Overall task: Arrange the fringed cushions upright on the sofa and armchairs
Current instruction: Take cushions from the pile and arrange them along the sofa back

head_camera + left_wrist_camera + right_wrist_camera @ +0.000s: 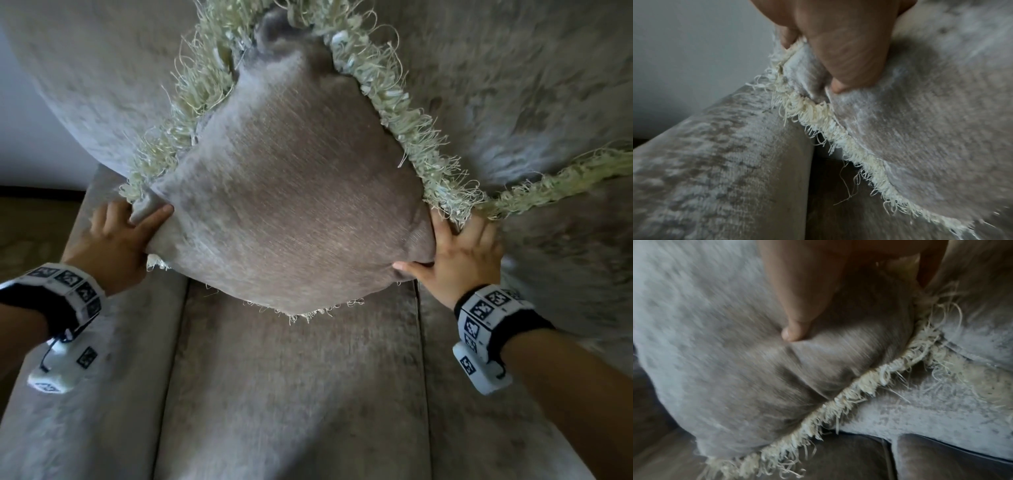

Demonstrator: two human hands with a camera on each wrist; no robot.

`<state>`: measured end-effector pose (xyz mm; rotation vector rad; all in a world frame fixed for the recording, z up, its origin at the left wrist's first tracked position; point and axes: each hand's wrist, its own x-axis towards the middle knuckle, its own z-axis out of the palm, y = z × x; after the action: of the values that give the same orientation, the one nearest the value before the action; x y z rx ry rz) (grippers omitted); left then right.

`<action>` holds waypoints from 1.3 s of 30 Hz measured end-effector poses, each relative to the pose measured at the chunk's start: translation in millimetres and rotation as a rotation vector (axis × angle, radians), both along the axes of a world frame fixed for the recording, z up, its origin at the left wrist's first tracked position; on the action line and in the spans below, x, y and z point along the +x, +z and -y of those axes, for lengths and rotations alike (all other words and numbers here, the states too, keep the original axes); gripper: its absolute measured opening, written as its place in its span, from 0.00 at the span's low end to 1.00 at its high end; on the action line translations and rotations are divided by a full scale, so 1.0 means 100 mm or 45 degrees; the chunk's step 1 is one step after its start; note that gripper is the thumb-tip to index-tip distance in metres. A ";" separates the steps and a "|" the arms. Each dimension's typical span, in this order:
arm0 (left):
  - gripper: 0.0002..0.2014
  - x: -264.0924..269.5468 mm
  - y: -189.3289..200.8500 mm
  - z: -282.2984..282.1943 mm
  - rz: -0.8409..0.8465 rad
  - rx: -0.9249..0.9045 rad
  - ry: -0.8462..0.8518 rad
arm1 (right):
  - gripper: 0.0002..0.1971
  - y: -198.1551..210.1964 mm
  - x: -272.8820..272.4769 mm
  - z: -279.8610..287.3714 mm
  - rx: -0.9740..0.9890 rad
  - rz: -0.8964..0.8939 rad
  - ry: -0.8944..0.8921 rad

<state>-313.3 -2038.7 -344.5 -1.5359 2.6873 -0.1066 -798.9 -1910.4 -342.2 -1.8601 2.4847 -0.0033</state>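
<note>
A taupe cushion (291,192) edged with cream fringe (404,113) stands on one corner on the sofa seat (294,394) and leans on the backrest (102,68). My left hand (133,219) pinches its left corner, thumb on the front. The left wrist view shows the thumb of that hand (830,48) pressed into the cushion (920,121) beside the fringe. My right hand (455,246) grips the right corner, thumb dug into the front and fingers behind over the fringe. Seen from the right wrist, the thumb (797,305) dents the cushion (735,361).
A second, paler velvet cushion (565,240) with its own fringe (565,178) lies against the backrest right of my right hand. The sofa arm (85,394) runs along the left, with a pale wall (20,137) beyond it. Seat seams flank the middle seat cushion.
</note>
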 end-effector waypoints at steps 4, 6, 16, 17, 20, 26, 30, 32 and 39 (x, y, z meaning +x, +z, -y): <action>0.36 -0.01 0.27 -0.06 -0.257 -0.163 -0.116 | 0.56 0.19 0.11 -0.11 -0.202 0.011 0.043; 0.35 -0.14 0.44 -0.07 -0.375 -0.188 -0.187 | 0.56 0.31 0.19 -0.10 -0.309 0.011 0.143; 0.32 -1.09 0.56 0.14 -0.419 -0.347 -0.533 | 0.39 0.40 0.80 0.34 -0.461 -0.024 0.746; 0.32 -1.09 0.52 0.16 -0.418 -0.339 -0.476 | 0.39 0.37 0.79 0.39 -0.428 -0.045 0.707; 0.31 -0.96 0.43 0.23 -0.351 -0.335 -0.369 | 0.43 0.32 0.66 0.50 -0.349 -0.116 0.683; 0.30 -0.64 0.33 0.19 -0.166 -0.383 -0.128 | 0.46 0.28 0.43 0.47 -0.184 -0.100 0.398; 0.28 -0.55 0.37 -0.10 -0.274 -0.367 -0.062 | 0.37 0.28 0.31 0.27 -0.218 0.046 0.160; 0.28 -0.63 0.38 -0.27 -0.331 -0.396 -0.253 | 0.36 0.27 0.31 0.12 -0.362 0.107 0.240; 0.39 -0.74 0.03 -0.41 -0.157 -0.385 -0.333 | 0.49 -0.13 0.47 -0.14 -0.219 -0.030 0.548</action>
<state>-386.9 -1997.4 -341.5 -1.2781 3.0754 -0.4611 -752.4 -1896.4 -355.5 -2.4380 2.1023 -0.1878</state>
